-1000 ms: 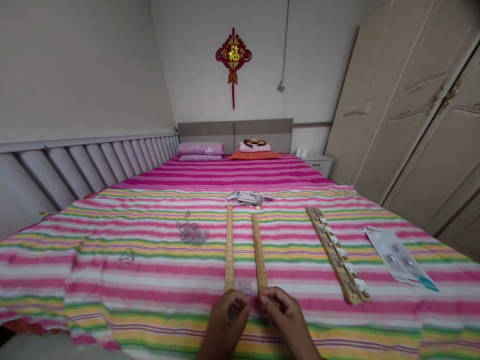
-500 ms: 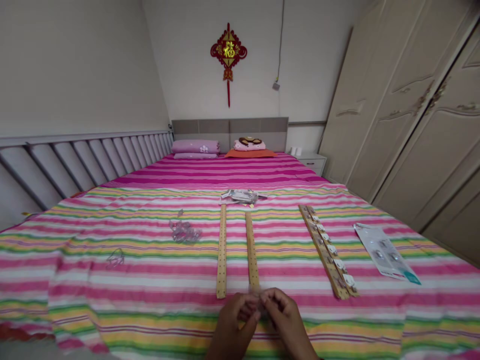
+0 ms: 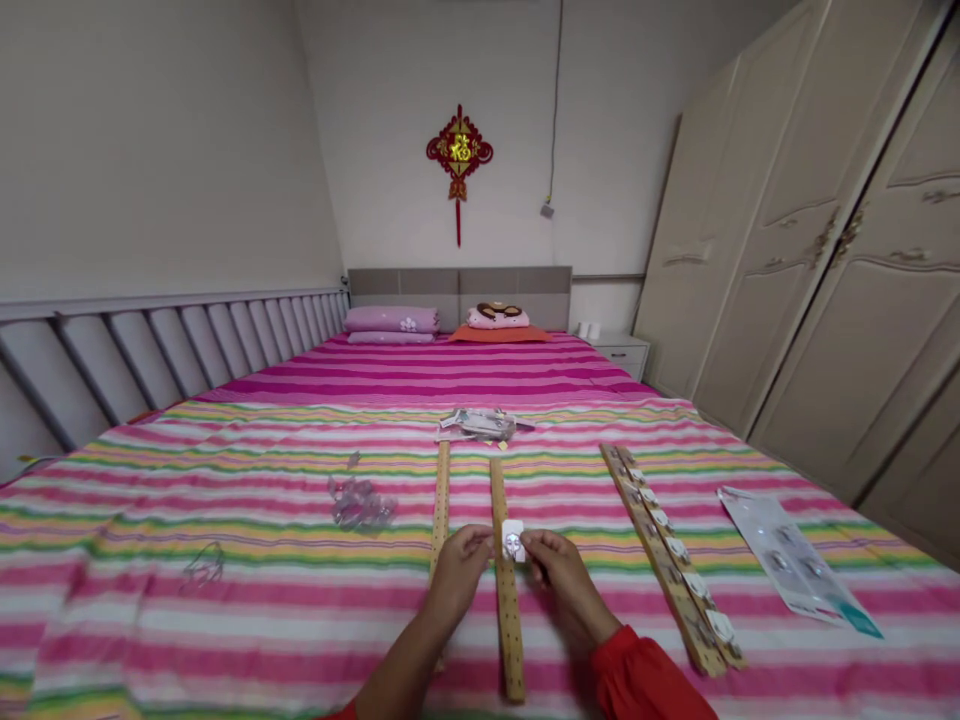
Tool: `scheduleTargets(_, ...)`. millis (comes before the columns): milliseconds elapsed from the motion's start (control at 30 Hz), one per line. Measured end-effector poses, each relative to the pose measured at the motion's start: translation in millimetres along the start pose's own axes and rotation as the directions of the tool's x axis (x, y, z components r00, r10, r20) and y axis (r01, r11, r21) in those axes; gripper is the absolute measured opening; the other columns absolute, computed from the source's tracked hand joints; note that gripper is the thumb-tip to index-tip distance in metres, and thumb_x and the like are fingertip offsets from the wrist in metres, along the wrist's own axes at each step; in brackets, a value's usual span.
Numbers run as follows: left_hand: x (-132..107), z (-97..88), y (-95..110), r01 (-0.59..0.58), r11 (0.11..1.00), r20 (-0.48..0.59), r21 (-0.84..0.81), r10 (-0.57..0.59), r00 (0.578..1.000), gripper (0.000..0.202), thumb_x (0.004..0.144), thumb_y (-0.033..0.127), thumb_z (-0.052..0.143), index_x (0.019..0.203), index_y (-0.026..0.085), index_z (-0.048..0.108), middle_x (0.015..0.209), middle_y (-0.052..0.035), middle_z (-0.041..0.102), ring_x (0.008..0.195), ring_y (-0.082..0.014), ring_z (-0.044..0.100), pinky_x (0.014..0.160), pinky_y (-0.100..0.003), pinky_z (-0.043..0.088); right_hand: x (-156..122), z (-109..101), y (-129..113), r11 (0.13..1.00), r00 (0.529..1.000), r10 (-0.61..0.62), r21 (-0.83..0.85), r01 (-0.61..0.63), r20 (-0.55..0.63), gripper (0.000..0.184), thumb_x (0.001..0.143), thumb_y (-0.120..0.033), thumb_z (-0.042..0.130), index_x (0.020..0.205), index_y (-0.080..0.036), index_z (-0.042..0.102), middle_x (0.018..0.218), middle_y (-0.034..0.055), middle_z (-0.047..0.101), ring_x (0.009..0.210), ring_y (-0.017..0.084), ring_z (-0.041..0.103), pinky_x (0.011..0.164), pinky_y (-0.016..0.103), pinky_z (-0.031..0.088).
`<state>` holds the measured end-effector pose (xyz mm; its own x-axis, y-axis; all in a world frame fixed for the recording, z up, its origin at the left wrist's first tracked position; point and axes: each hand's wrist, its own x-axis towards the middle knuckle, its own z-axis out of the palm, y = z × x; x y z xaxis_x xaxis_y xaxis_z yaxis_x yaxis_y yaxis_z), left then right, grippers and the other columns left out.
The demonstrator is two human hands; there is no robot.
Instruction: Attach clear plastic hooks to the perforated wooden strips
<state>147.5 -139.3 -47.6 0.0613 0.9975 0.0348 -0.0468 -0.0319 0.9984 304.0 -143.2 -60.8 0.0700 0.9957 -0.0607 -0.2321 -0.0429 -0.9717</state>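
Observation:
A white adhesive wall hook (image 3: 513,541) with a metal hook on its square plate is over the middle perforated wooden strip (image 3: 510,630). My right hand (image 3: 562,575) pinches its right edge between thumb and fingers. Just left of the hook, at the strip's edge, my left hand (image 3: 461,570) is closed with its fingertips together; whatever they may hold is too small to make out. A second wooden strip (image 3: 442,480) runs partly beneath my left hand. Whether the hook touches the middle strip cannot be told.
Two wooden strips (image 3: 660,560) bearing several hooks lie at right, beside a clear blister pack (image 3: 799,560). Crumpled clear plastic pieces (image 3: 364,503) and a looped clear scrap (image 3: 202,567) lie at left. A plastic packet (image 3: 480,425) lies beyond the strips on the striped bedspread (image 3: 262,620).
Both hands have moved forward from the near end of the middle strip to above its middle. The white hook now shows at my right fingertips. The view has tilted up.

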Motion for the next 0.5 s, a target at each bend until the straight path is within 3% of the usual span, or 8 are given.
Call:
scheduleTargets(100, 38.2, 5.5, -5.3, 0.028, 1.000, 0.006, 0.000, -0.028, 1.000, 0.033, 0.060, 0.042, 0.069, 0.077, 0.013, 0.067, 0.071, -0.0043, 0.069, 0.068, -0.0175, 0.063, 0.064, -0.028, 0.050, 31.8, 4.8, 5.7, 1.000, 1.000, 0.014, 0.005, -0.014, 0.017, 0.035, 0.057, -0.049, 0.071, 0.054, -0.017, 0.057, 0.032, -0.0071, 0.044, 0.031, 0.005, 0.032, 0.036, 0.020, 0.020)
scheduleTargets(233, 81.7, 7.5, -17.2, 0.097, 0.995, -0.062, 0.025, -0.095, 0.994, 0.022, 0.060, 0.032, 0.068, 0.072, 0.014, 0.065, 0.058, 0.0011, 0.064, 0.056, -0.0129, 0.059, 0.056, -0.024, 0.047, 69.0, 9.8, 12.9, 1.000, 1.000, 0.001, 0.006, -0.001, 0.005, 0.034, 0.056, -0.046, 0.071, 0.051, -0.017, 0.055, 0.031, -0.0072, 0.042, 0.030, 0.005, 0.031, 0.036, 0.019, 0.018)
scheduleTargets(500, 149.0, 10.0, -36.9, 0.132, 0.984, -0.139, 0.119, -0.115, 0.984, 0.007, 0.062, 0.014, 0.062, 0.067, 0.015, 0.064, 0.050, 0.0035, 0.059, 0.049, -0.0112, 0.055, 0.050, -0.021, 0.043, 129.9, 14.8, 24.9, 0.999, 0.995, -0.034, -0.010, 0.033, -0.094, 0.026, 0.057, -0.037, 0.068, 0.047, -0.018, 0.053, 0.032, -0.0059, 0.045, 0.031, 0.006, 0.033, 0.035, 0.020, 0.020)
